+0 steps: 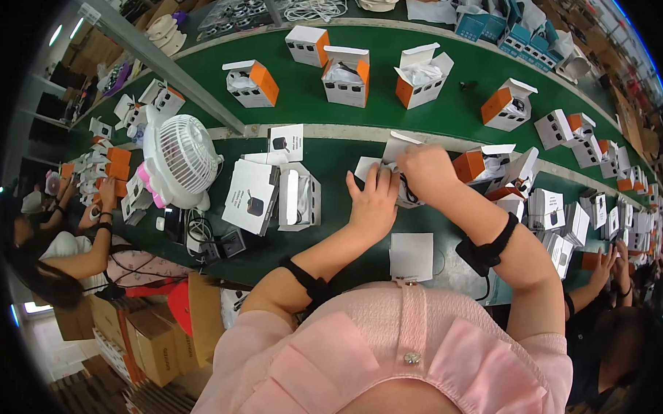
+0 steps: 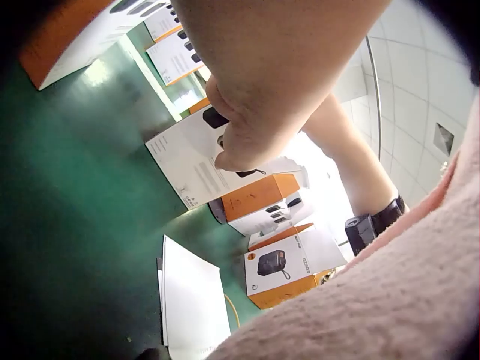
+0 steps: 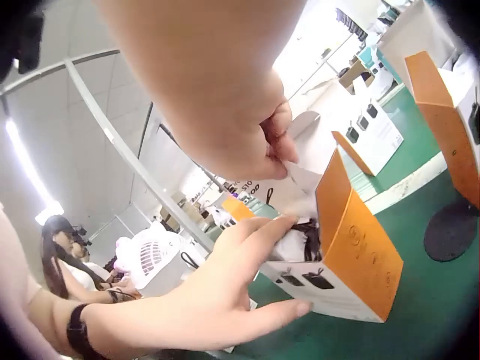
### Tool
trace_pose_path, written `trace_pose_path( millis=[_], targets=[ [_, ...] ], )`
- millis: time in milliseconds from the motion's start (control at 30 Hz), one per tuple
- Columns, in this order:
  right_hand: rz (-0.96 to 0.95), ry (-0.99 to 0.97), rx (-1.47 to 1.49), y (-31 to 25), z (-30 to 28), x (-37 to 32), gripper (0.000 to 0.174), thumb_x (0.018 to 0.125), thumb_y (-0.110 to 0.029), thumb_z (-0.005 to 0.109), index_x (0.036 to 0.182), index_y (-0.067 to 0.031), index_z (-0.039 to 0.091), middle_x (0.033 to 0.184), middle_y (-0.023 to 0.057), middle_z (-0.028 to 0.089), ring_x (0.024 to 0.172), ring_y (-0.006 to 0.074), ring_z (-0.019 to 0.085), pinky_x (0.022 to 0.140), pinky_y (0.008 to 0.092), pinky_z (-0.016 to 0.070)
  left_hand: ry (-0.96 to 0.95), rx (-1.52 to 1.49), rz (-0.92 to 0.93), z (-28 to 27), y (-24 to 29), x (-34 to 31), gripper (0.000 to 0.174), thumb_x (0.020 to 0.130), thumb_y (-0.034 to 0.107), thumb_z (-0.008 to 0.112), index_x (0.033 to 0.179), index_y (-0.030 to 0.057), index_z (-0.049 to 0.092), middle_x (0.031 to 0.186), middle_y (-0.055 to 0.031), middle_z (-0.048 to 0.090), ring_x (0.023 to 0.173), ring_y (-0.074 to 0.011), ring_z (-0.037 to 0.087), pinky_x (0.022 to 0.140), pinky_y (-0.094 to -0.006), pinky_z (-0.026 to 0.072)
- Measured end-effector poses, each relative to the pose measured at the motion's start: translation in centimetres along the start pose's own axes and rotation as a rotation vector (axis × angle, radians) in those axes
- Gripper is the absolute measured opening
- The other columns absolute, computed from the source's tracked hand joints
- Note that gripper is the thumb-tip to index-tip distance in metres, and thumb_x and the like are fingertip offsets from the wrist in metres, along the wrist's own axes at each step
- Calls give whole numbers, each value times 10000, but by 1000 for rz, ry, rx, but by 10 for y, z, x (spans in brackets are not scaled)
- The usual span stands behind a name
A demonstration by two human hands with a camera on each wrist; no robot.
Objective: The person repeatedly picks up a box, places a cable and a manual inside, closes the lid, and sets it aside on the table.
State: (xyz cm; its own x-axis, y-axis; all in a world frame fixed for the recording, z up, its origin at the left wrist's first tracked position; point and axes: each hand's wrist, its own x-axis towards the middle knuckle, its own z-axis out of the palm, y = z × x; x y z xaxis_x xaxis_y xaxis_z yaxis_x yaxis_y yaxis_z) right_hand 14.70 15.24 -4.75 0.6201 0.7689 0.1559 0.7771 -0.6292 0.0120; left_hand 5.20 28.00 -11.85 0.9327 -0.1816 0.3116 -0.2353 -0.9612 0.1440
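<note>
A small white-and-orange carton stands with its top flaps up between the two hands. My left hand holds it from the near left, fingers over the top edge and thumb against the printed face. In the right wrist view, the left fingertips touch white wrapping and a black item in the opening. From above, my right hand pinches a thin white piece at the carton's mouth. How far that piece reaches into the carton is hidden.
A white square sheet lies near the table's front edge. To the left are an opened carton, a stack of flat printed cards and a white fan. More opened cartons line the far green table; people sit on both sides.
</note>
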Motion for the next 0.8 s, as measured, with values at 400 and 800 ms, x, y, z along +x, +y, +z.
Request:
trace_pose_path(
  millis=[400,800],
  targets=[
    [148,-190,22,-21,31,-1,118,727,-112,659,830,-58,639,806,106,669,791,248,679,644,359,543,-23,98,59,-2,-12,-4,714,649,215,736,1280,49,445,1258,-104,419,1265,-299,331,903,-693,258],
    [185,-173,1,-30,28,23,94,750,-132,624,825,-81,647,851,117,652,790,214,667,629,329,507,-28,131,74,-8,-40,-3,758,648,238,740,1309,39,426,1264,-107,422,1262,-296,335,905,-700,261]
  ],
)
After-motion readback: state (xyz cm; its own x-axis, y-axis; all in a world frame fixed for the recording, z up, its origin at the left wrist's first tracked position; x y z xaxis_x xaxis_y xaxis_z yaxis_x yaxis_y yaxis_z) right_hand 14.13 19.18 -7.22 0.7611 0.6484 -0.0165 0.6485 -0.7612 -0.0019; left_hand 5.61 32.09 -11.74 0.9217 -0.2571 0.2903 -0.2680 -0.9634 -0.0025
